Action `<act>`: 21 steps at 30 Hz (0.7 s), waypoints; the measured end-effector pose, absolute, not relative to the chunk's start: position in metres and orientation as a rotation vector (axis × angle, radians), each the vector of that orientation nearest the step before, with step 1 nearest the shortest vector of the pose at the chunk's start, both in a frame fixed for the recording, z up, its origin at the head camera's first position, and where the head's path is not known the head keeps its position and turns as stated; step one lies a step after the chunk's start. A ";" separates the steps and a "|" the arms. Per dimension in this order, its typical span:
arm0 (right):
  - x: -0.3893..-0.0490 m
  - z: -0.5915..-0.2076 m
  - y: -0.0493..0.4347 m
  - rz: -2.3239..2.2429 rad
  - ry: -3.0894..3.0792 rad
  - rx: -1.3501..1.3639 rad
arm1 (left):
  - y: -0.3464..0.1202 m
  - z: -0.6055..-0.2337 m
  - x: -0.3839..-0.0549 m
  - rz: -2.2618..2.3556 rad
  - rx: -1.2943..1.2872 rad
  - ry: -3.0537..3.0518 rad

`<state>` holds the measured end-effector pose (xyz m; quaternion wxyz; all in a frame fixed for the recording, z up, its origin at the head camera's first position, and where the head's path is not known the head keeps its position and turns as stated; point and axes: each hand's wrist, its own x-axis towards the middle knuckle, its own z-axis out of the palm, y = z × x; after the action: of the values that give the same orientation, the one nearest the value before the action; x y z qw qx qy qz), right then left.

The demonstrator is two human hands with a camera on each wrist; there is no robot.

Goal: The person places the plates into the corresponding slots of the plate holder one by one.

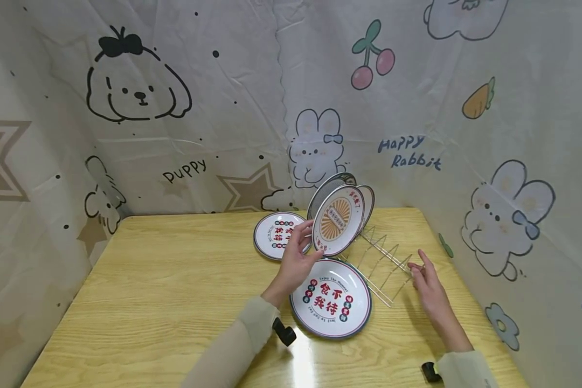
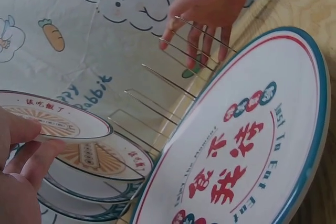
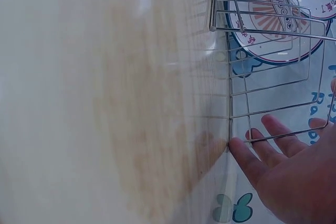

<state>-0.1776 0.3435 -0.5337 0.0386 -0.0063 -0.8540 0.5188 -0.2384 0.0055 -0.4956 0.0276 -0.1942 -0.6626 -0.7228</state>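
Note:
My left hand pinches the edge of a white plate with an orange sunburst print, thumb in front and fingers at its rim. The plate is tilted upright over the far end of a wire plate rack. Behind it, more plates stand in the rack; the left wrist view shows another sunburst plate among them. At the rack's right end, my right hand has its fingers extended, fingertips right at the end wires.
A large white plate with a blue rim and red characters lies flat in front of the rack. A smaller similar plate lies behind my left hand. The wooden table meets a printed cloth at the back and right.

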 end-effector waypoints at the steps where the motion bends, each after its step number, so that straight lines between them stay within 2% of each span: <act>1: -0.177 -0.534 0.344 1.583 -2.624 -0.021 | 0.007 -0.497 -0.238 -2.220 -0.602 -2.056; 21: -0.179 -0.533 0.344 1.542 -2.625 -0.033 | 0.032 -0.521 -0.249 -2.146 -0.605 -2.053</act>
<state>-0.1788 0.3440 -0.5335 0.0485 -0.0109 -0.8613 0.5057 -0.2486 0.0322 -0.5214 0.0555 -0.1992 -0.6765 -0.7069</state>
